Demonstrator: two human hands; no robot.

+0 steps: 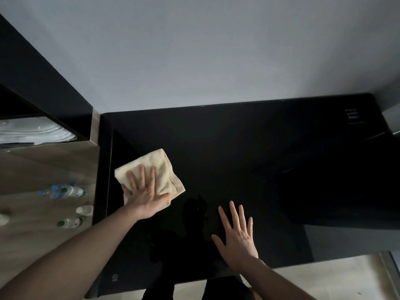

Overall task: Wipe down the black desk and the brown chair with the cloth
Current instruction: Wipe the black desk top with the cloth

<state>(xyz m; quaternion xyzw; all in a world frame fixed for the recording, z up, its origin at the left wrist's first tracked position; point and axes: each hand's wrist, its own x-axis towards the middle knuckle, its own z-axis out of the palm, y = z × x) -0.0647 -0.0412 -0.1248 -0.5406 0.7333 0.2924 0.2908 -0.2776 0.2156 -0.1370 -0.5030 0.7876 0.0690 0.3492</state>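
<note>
Head view, looking down. Left hand (144, 197) spread flat, fingers apart, palm pressing down on a folded cream terry cloth (151, 169); nothing pinched, only pushed against. Cloth lying on the left part of a glossy black desk top (249, 152), close to its left edge, one corner sticking out past the thumb toward the middle. Right hand (237, 237) likewise wide open, fingers fanned, resting palm-down on bare desk surface near the front edge, holding nothing, apart from the cloth. Both forearms bare, reaching in from below.

To the left, beside the desk, a pale wood-grain counter (43, 165) carrying several clear plastic bottles with blue and green labels (65, 191) lying or standing together; contents too blurred to tell. Above it, an open dark shelf compartment holding stacked white folded fabric (36, 133). Grey plain wall (194, 50) behind the desk.
</note>
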